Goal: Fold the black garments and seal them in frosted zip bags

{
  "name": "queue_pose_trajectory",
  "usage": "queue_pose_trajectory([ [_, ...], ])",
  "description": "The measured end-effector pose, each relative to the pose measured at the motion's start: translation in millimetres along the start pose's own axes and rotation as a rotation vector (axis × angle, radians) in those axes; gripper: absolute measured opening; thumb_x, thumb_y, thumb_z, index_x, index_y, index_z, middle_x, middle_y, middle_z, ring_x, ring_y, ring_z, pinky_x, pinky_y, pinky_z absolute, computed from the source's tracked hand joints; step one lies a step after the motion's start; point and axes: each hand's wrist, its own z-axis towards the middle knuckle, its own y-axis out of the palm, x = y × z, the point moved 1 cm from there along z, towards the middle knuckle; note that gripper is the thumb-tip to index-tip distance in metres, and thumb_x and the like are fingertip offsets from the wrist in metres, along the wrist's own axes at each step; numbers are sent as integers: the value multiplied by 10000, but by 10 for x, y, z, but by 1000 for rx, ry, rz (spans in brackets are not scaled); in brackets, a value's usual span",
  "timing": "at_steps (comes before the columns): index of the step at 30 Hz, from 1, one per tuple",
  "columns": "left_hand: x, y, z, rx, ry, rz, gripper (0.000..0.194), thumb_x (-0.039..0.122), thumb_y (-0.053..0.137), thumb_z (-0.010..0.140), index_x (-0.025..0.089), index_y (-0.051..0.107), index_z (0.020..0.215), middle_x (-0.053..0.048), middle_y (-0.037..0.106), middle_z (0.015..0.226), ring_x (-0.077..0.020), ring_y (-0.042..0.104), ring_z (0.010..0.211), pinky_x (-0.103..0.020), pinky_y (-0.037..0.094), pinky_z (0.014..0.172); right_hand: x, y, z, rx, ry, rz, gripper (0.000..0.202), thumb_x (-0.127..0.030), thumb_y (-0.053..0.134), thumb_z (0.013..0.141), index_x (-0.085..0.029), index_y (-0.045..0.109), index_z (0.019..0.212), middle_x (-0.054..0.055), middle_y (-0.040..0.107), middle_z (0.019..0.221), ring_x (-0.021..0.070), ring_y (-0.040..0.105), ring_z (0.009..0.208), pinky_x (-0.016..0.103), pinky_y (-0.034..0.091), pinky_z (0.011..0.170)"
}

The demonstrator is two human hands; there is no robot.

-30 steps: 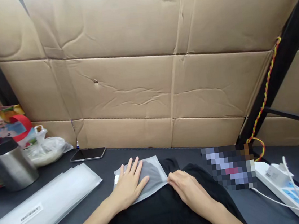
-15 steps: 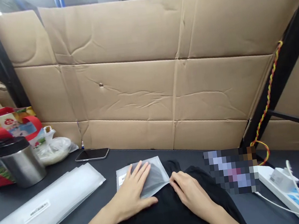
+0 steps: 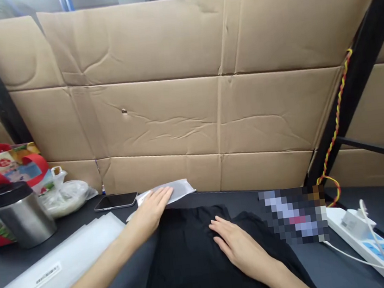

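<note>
So the biggest thing in front of me is a creased cardboard sheet, standing along the back of my dark tabletop. Next size down, a black garment is spread right in front of me, kinda rumpled, and a stack of frosted plastic bags lies flat to its left. Far left there's a printed shopping bag with red handles, then on my right a white power strip. My steel mug has its black lid on, and a knotted clear bag sits just behind it. My right hand lies on the garment, fingers stretched out and gripping nothing. My left hand is over a small translucent pouch, just past the garment's far edge near the cardboard; thumb's hidden, so can't tell if I'm pinching it. Smallest: my phone, just left of the pouch.
</note>
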Motion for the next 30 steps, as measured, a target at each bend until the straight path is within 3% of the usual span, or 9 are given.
queue_pose_trajectory([
  [3, -215, 50, 82, -7, -6, -54, 518, 65, 341, 902, 183, 446, 1396, -70, 481, 1448, -238, 412, 1340, -416, 290, 1125, -78, -31, -31, -20, -1, 2, 404, -254, 434, 958, -146, 547, 1331, 71, 529, 1387, 221, 423, 1330, 368, 337, 1124],
  [5, -242, 161, 50, -43, -6, -102, 407, 225, 400, 952, 202, 521, 1340, -69, 559, 1380, -241, 488, 1286, -390, 365, 1082, -129, -38, -62, -35, -18, 13, 405, -250, 437, 957, -155, 544, 1336, 66, 532, 1385, 221, 426, 1328, 364, 337, 1123],
  [8, -194, 315, -41, -72, -39, -173, 421, 360, 377, 978, 197, 535, 1333, -69, 572, 1365, -258, 491, 1284, -404, 393, 1055, -190, -13, -116, -40, -40, 36, 401, -244, 448, 955, -165, 546, 1335, 66, 535, 1382, 228, 433, 1322, 371, 342, 1119],
  [11, -134, 326, -97, -43, -91, -234, 462, 372, 295, 991, 172, 521, 1340, -66, 543, 1394, -274, 438, 1321, -434, 346, 1080, -206, 23, -151, -5, -26, 65, 378, -246, 469, 950, -171, 573, 1306, 79, 559, 1358, 241, 457, 1304, 395, 361, 1105],
  [14, -96, 208, -159, 20, -138, -282, 418, 395, 341, 972, 183, 596, 1225, -79, 597, 1325, -275, 445, 1307, -445, 322, 1091, -151, -23, -103, 101, -27, 94, 342, -260, 498, 941, -205, 591, 1266, 77, 599, 1310, 245, 520, 1241, 412, 401, 1066],
  [18, -92, 68, -338, 67, -221, -345, 270, 428, 509, 888, 215, 658, 960, -66, 698, 1003, -276, 609, 1017, -420, 459, 921, 60, -208, 129, 292, 37, 110, 251, -262, 505, 932, -224, 622, 1150, 76, 658, 1143, 243, 588, 1085, 430, 432, 989],
  [21, -116, 62, -457, 79, -282, -411, 201, 399, 569, 827, 218, 655, 847, -28, 688, 850, -263, 627, 869, -377, 493, 807, 244, -265, 338, 293, 91, 124, 234, -288, 583, 878, -199, 659, 1080, 86, 681, 1000, 266, 608, 979, 432, 470, 886],
  [25, -159, 127, -495, 104, -347, -525, 166, 369, 569, 809, 216, 633, 823, 14, 672, 808, -218, 632, 790, -305, 495, 733, 379, -197, 487, 263, 131, 180, 112, -261, 604, 832, -208, 703, 840, 28, 681, 781, 214, 636, 777, 330, 491, 727],
  [30, -194, 158, -485, 110, -378, -667, 234, 419, 554, 828, 192, 582, 776, 3, 678, 746, -204, 646, 659, -292, 515, 613, 375, -182, 450, 298, 138, 257, 137, -273, 540, 865, -204, 656, 836, -5, 690, 762, 173, 648, 722, 273, 488, 686],
])
